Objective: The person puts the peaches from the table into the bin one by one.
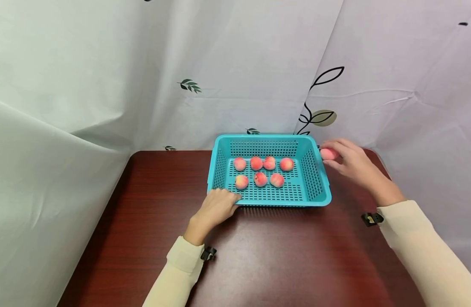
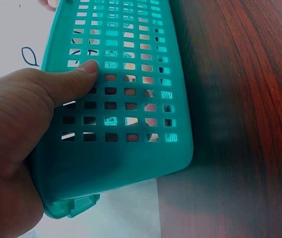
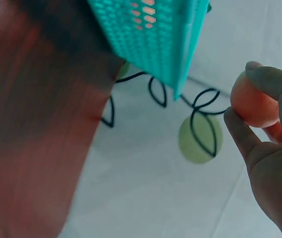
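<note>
A turquoise plastic basket [image 1: 281,204] with slotted walls stands toward the back of the table. Several red-and-yellow peaches [image 1: 260,179] lie in it in two loose rows. My left hand [image 1: 219,205] grips its front rim near the left corner; in the left wrist view the thumb [image 2: 76,82] presses the outer wall while the fingers go over the rim. Just outside the basket's right end, my right hand [image 1: 350,162] pinches another peach [image 1: 328,154] between thumb and fingers. That peach [image 3: 254,101] hangs beside the basket at about rim height in the right wrist view.
The dark reddish wooden table [image 1: 281,256] extends in front of the basket and to both sides. Behind it hangs a pale curtain [image 1: 239,76] with leaf prints, close to the table's back edge. Each sleeve carries a small black wrist device [image 1: 208,253].
</note>
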Demonstrator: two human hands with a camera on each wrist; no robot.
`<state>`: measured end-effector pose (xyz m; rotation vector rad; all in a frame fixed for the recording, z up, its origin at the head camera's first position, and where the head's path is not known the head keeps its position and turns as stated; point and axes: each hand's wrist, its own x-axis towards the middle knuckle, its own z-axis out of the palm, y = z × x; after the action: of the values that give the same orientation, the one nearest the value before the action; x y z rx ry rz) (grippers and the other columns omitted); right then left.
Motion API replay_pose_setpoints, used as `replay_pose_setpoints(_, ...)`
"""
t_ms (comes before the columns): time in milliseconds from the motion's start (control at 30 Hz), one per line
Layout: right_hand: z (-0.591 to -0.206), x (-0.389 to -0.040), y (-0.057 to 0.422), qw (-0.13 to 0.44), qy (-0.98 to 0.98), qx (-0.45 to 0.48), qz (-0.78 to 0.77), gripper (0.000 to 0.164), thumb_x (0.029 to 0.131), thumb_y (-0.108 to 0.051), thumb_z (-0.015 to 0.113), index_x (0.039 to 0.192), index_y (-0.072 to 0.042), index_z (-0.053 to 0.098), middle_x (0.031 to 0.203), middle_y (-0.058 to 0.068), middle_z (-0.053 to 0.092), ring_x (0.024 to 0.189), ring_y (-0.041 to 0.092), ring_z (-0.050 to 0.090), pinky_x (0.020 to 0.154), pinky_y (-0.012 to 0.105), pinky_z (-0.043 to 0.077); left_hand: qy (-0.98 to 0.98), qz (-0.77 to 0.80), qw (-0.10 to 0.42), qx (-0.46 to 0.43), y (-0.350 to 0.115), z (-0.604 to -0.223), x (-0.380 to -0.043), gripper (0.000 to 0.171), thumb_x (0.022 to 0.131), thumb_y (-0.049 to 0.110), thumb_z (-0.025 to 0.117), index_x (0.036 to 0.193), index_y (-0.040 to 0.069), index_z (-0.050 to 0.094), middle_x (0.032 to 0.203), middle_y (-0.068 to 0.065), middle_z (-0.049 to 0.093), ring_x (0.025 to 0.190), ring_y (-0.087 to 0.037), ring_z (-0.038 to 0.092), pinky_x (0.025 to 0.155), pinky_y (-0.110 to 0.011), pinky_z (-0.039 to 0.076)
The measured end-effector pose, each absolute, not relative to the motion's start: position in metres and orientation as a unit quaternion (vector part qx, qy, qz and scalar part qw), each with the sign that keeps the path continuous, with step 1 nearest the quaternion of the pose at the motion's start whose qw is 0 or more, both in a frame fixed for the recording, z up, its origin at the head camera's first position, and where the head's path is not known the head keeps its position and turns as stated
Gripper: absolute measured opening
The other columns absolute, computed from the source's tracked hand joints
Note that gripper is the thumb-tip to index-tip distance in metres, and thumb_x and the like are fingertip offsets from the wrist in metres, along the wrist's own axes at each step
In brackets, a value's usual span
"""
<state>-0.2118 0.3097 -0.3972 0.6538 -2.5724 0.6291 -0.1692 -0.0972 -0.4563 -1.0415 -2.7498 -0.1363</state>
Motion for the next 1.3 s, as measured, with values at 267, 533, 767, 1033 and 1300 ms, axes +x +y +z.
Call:
replay_pose_setpoints(267, -0.384, -0.222, 0.290, 0.181, -0.920, 0.277, 0.212, 0.045, 0.079, 0.003, 0.086, 0.120, -0.002, 0.068, 0.127, 0.019, 0.063, 0.114, 0.037, 0.061, 0.091, 0.053, 0.053, -0.930, -0.049, 0.095, -0.351, -0.097, -0.457, -0.169, 0.032, 0.095, 0.019, 0.073, 0.068, 0.022, 0.057, 0.053, 0.004, 0.041, 0.049, -0.013, 0.042, 0.048, -0.027, 0.021)
replay_pose_setpoints(533, -0.381, -0.229, 0.275, 0.162, -0.914, 0.317, 0.193, 0.040, 0.080, 0.003, 0.085, 0.116, -0.003, 0.068, 0.122, 0.019, 0.062, 0.109, 0.037, 0.061, 0.087, 0.054, 0.056, -0.930, -0.049, 0.097, -0.351, -0.097, -0.455, -0.169, 0.031, 0.094, 0.018, 0.073, 0.068, 0.022, 0.058, 0.053, 0.003, 0.043, 0.049, -0.013, 0.043, 0.048, -0.027, 0.022)
replay_pose_setpoints(767, -0.383, -0.239, 0.261, 0.122, -0.917, 0.341, 0.166, 0.036, 0.080, 0.001, 0.085, 0.113, -0.001, 0.068, 0.117, 0.020, 0.063, 0.103, 0.036, 0.064, 0.084, 0.051, 0.057, -0.931, -0.049, 0.097, -0.350, -0.097, -0.455, -0.168, 0.030, 0.095, 0.019, 0.073, 0.068, 0.022, 0.059, 0.053, 0.003, 0.045, 0.050, -0.014, 0.045, 0.048, -0.028, 0.024)
replay_pose_setpoints(1033, -0.390, -0.248, 0.245, 0.056, -0.930, 0.335, 0.136, 0.029, 0.086, -0.005, 0.082, 0.111, -0.005, 0.067, 0.116, 0.019, 0.063, 0.100, 0.035, 0.063, 0.082, 0.049, 0.057, -0.930, -0.043, 0.098, -0.350, -0.097, -0.456, -0.169, 0.028, 0.094, 0.020, 0.074, 0.070, 0.022, 0.061, 0.053, 0.003, 0.045, 0.050, -0.015, 0.046, 0.047, -0.028, 0.024)
replay_pose_setpoints(1300, -0.399, -0.256, 0.231, -0.004, -0.938, 0.336, 0.085, 0.037, 0.082, -0.013, 0.088, 0.113, -0.006, 0.068, 0.111, 0.015, 0.063, 0.095, 0.031, 0.062, 0.083, 0.044, 0.056, -0.930, -0.045, 0.101, -0.352, -0.097, -0.454, -0.168, 0.028, 0.094, 0.019, 0.074, 0.069, 0.022, 0.060, 0.053, 0.003, 0.045, 0.050, -0.015, 0.046, 0.047, -0.029, 0.025)
